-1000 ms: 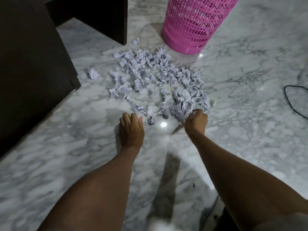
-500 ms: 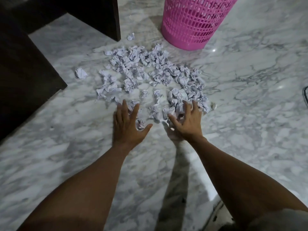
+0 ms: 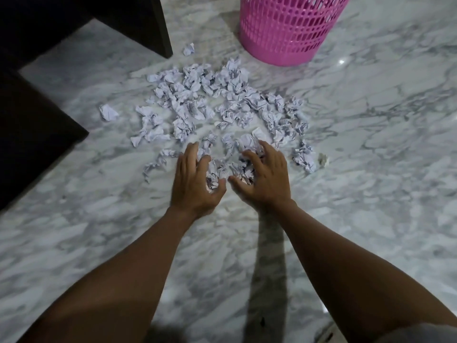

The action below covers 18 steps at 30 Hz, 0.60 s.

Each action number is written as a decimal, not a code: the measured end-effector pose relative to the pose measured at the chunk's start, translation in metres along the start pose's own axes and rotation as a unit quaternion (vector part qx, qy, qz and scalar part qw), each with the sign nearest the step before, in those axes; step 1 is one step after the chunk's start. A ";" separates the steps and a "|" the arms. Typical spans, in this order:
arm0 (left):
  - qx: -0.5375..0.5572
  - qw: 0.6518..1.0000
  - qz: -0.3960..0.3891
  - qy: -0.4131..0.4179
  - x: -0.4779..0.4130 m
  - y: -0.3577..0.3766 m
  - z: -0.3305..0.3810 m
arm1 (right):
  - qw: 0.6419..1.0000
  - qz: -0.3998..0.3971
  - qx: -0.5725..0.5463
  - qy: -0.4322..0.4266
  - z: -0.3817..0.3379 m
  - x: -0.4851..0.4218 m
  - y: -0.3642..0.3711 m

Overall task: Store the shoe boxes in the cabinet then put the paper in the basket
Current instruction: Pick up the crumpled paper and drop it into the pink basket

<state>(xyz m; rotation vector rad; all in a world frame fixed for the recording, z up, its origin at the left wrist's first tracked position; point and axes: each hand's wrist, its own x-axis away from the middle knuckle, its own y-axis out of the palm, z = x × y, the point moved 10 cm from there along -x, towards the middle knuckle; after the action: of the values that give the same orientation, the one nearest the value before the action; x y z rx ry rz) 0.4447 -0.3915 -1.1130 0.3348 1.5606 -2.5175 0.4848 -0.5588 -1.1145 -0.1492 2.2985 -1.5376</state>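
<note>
While the left hand (image 3: pixel 195 179) and right hand (image 3: pixel 265 179) are cupping paper balls (image 3: pixel 232 82) mid-frame with spread, bent fingers (image 3: pixel 190 154), some balls may be slipping through the gaps before reaching the pink basket (image 3: pixel 289 33) at the top.

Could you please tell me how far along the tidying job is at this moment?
Done, apparently: no shoe boxes in view on the grey-veined marble floor, though the dark cabinet shows only its outside. In hand: the left hand and right hand curl round crumpled white paper balls at the pile's near edge. Left: almost the whole pile lies on the floor before the pink plastic lattice basket, whose inside is unseen.
</note>
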 end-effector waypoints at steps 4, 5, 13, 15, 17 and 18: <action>-0.006 1.000 -0.002 0.027 -0.012 0.009 0.008 | 1.000 -0.019 0.009 -0.022 0.006 -0.009 0.005; -0.003 0.999 -0.005 0.033 -0.016 0.011 0.012 | 0.999 -0.035 0.004 -0.026 0.009 -0.012 0.009; -0.022 0.996 -0.056 0.063 -0.035 0.034 0.025 | 0.995 0.024 -0.077 -0.056 0.003 -0.028 0.004; -0.014 0.997 -0.028 0.064 -0.037 0.031 0.027 | 0.995 0.031 -0.082 -0.049 0.004 -0.028 0.006; -0.019 0.998 -0.005 0.059 -0.039 0.027 0.028 | 0.994 0.039 -0.084 -0.053 0.005 -0.028 0.007; -0.029 0.998 0.002 0.056 -0.039 0.026 0.028 | 0.994 0.038 -0.087 -0.050 0.006 -0.029 0.007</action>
<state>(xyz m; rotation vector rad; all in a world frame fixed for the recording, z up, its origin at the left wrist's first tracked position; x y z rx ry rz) 0.4857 -0.4276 -1.1123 0.4767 1.6683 -2.4838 0.5147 -0.5530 -1.1162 -0.1774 2.3275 -1.2631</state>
